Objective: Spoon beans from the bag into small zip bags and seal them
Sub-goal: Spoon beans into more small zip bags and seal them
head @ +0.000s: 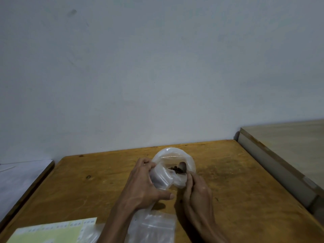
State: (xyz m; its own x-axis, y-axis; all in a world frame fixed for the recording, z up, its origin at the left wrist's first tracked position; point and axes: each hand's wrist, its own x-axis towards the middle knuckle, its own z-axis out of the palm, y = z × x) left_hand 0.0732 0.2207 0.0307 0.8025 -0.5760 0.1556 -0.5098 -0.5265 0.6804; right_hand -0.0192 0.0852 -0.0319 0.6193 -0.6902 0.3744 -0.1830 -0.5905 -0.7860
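A clear plastic bag [175, 155] with its top rolled down stands on the wooden table [236, 181]. My left hand [145, 183] grips a small zip bag [161, 179] and holds it up against the big bag's near rim. My right hand [196, 188] holds a spoon; its bowl [178, 168], heaped with dark beans, is over the zip bag's mouth. The spoon's handle is hidden in my fingers.
A stack of empty zip bags [154, 227] lies at the table's near edge between my forearms. A yellow-green sheet [52, 232] lies at the near left. A lighter tabletop [289, 137] adjoins on the right, and a white surface [17, 176] on the left. A wall rises behind.
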